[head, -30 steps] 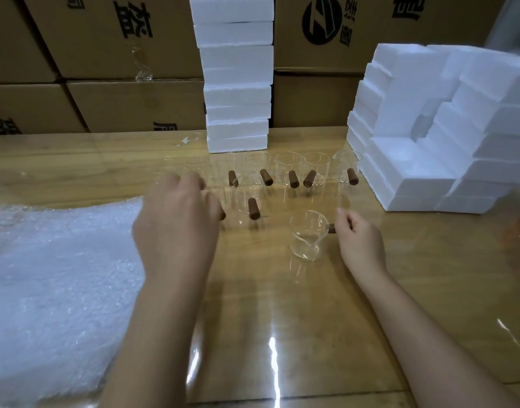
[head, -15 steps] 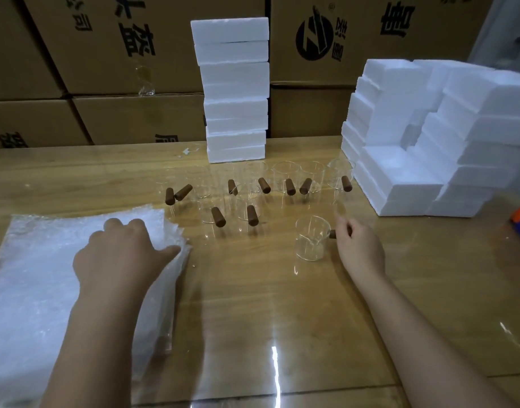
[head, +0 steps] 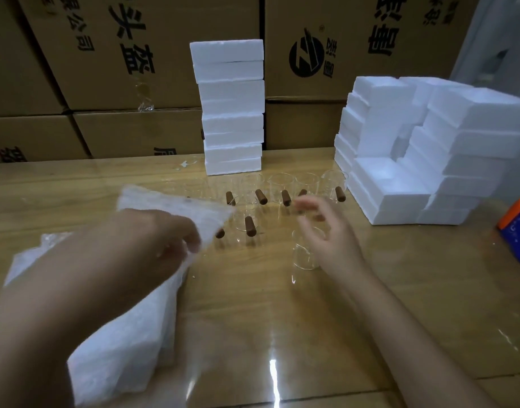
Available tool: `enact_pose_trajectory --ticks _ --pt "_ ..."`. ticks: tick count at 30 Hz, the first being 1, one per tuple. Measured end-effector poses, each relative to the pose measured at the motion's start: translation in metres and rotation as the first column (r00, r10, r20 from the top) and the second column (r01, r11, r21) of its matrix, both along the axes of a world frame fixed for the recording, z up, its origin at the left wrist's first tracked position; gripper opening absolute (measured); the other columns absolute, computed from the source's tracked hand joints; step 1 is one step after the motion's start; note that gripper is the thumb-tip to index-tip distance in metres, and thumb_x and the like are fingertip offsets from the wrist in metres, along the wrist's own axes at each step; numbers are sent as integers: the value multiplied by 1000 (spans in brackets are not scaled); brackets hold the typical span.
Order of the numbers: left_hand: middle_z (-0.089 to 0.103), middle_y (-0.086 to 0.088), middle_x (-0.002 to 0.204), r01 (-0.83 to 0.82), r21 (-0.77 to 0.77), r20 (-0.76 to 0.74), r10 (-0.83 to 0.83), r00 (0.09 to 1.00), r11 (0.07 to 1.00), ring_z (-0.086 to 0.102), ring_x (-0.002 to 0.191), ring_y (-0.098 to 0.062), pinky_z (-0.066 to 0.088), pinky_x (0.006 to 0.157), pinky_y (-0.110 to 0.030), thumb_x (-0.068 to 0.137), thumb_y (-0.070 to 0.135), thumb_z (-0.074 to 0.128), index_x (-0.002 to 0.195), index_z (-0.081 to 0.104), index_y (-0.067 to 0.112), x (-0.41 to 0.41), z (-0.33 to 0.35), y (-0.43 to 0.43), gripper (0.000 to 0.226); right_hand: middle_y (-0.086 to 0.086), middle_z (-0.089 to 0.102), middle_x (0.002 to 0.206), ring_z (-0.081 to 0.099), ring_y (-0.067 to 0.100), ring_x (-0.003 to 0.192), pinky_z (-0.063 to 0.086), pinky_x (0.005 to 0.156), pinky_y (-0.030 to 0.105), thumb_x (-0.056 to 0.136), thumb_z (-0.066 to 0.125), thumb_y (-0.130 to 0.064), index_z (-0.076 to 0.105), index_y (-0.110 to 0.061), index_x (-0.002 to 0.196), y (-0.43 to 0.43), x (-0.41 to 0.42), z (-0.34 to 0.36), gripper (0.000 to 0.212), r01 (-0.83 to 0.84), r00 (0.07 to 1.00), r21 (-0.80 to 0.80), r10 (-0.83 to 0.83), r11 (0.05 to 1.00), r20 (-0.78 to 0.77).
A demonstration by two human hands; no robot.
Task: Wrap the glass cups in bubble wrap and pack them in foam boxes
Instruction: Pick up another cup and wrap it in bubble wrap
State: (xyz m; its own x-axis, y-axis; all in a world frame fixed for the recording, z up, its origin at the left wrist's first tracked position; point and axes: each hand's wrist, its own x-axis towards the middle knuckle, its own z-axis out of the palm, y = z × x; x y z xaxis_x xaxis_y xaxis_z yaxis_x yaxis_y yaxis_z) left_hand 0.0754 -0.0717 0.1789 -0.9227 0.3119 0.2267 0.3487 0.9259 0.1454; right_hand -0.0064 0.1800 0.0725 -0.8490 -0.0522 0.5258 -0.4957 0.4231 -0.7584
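Observation:
My left hand (head: 153, 240) grips a sheet of bubble wrap (head: 141, 313) and holds it lifted above the table, its top corner flapping toward the cups. One clear glass cup (head: 304, 254) stands apart from the others at the centre. My right hand (head: 329, 231) hovers just over and right of it, fingers loosely spread and blurred, holding nothing. Several more glass cups with brown wooden handles (head: 285, 192) stand in rows behind. White foam boxes (head: 400, 189) are piled at the right.
A tall stack of foam box halves (head: 232, 113) stands at the back centre, against a wall of cardboard cartons (head: 135, 69). An orange and blue object (head: 517, 228) lies at the right edge. The glossy wooden table (head: 370, 319) reflects light near me.
My left hand has taken hold of the bubble wrap and lifted it up and rightward. My right hand has let go of the single cup's handle and risen with fingers spread.

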Motion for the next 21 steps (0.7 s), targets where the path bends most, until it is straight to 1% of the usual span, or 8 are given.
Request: enact_pose_trajectory --ticks 2,5,9,12,14,16,18,21 --pt "65 28 81 238 85 55 -243 968 968 63 75 7 51 65 -17 80 34 50 78 60 49 6 18 10 18 -38 34 138 29 -19 126 31 100 17 84 70 -33 36 -56 134 -7 10 23 65 -336 923 76 312 939 224" --pt "67 21 80 485 261 48 -513 857 835 65 70 1 48 62 -11 80 27 48 88 64 45 3 34 11 25 -42 13 147 9 -5 142 19 117 43 76 75 -44 22 -62 137 -5 17 55 83 -537 839 293 464 791 285" --pt "67 5 70 456 630 -44 -557 829 628 62 64 -12 48 59 -16 72 12 55 80 73 26 -16 34 9 25 -28 51 132 40 -2 130 33 110 41 79 71 -37 59 -48 115 6 20 84 40 -626 773 270 536 732 339" --pt "69 7 73 281 727 -132 -274 953 627 61 66 -4 50 63 -13 77 -3 56 79 71 26 -34 19 17 33 -8 72 98 65 7 97 50 89 26 83 68 -25 72 -23 95 12 19 93 12 -665 722 115 595 738 354" --pt "67 12 87 159 627 -246 0 969 763 60 79 -1 45 75 -7 85 -1 57 97 65 31 -46 9 26 35 -5 72 83 65 6 78 50 73 16 85 67 -17 72 -16 88 13 15 96 5 -610 751 23 568 792 337" --pt "55 10 103 45 531 -396 201 896 846 54 90 -5 39 82 -10 84 6 59 114 59 23 -52 0 34 34 -9 70 72 61 0 66 45 62 10 85 66 -15 70 -15 82 14 8 97 5 -483 832 -38 473 875 289" --pt "53 10 101 56 552 -416 216 883 832 54 86 -4 40 75 -13 85 14 60 109 59 23 -53 -6 40 26 -9 68 67 58 -2 60 44 57 9 85 67 -17 67 -15 79 15 2 96 7 -295 917 -98 310 951 252" --pt "65 13 81 125 658 -237 46 970 742 62 71 -6 49 60 -19 84 32 61 88 60 36 -52 -10 50 6 1 67 76 57 9 63 47 62 18 86 67 -28 66 -19 81 15 -7 91 10 -2 987 -33 7 999 162"
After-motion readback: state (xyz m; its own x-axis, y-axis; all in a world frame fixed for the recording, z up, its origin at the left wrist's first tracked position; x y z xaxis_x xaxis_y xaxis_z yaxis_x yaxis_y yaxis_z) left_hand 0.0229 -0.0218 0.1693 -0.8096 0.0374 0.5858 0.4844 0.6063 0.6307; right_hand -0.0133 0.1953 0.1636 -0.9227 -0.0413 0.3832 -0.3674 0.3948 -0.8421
